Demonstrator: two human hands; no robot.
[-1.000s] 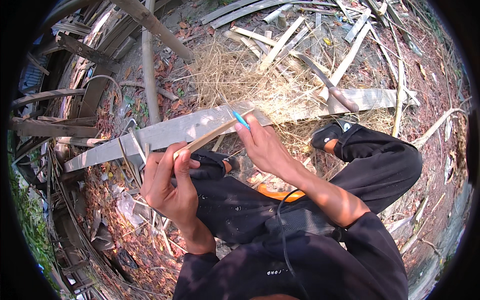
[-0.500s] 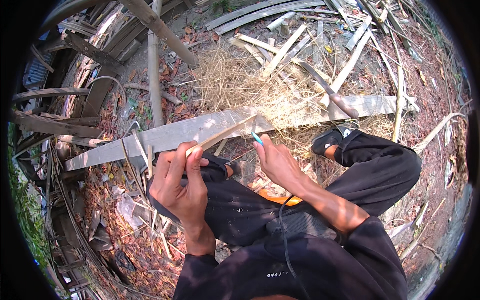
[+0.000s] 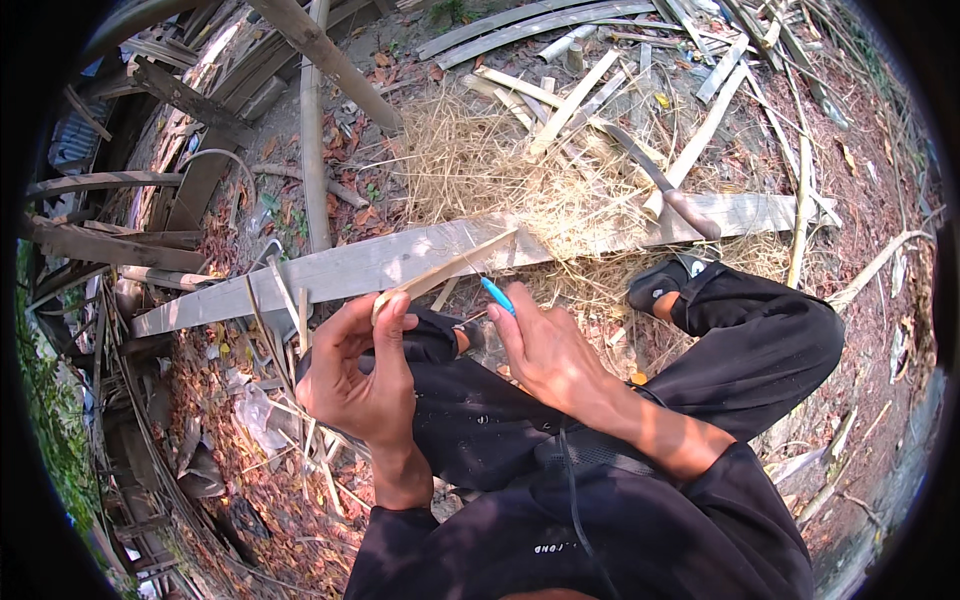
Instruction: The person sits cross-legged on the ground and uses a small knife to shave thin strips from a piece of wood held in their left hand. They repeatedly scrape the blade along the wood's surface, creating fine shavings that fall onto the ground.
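Note:
My left hand (image 3: 360, 375) pinches the near end of a flat, pale wooden strip (image 3: 455, 265), probably split bamboo, between thumb and fingers. The strip slants up to the right, its far end over a long grey plank (image 3: 370, 262). My right hand (image 3: 560, 355) is closed on a slim, blue pen-like tool (image 3: 497, 296). Its thin tip points up and left, just below the strip; whether the two touch I cannot tell. Part of the tool is hidden in my fingers. A large knife (image 3: 665, 185) with a brown handle lies across the plank to the right.
Straw-like shavings (image 3: 470, 160) cover the ground beyond the plank and lie partly over it. Split bamboo pieces (image 3: 575, 100) are scattered at the far side. A bamboo pole (image 3: 313, 150) and stacked timber (image 3: 190, 200) stand left. My legs (image 3: 740, 345) are folded on either side.
My right hand has shifted slightly left and down, and more of the blue tool shows, tilted toward the strip. The left hand and strip are nearly unchanged. An orange thing below is now mostly covered.

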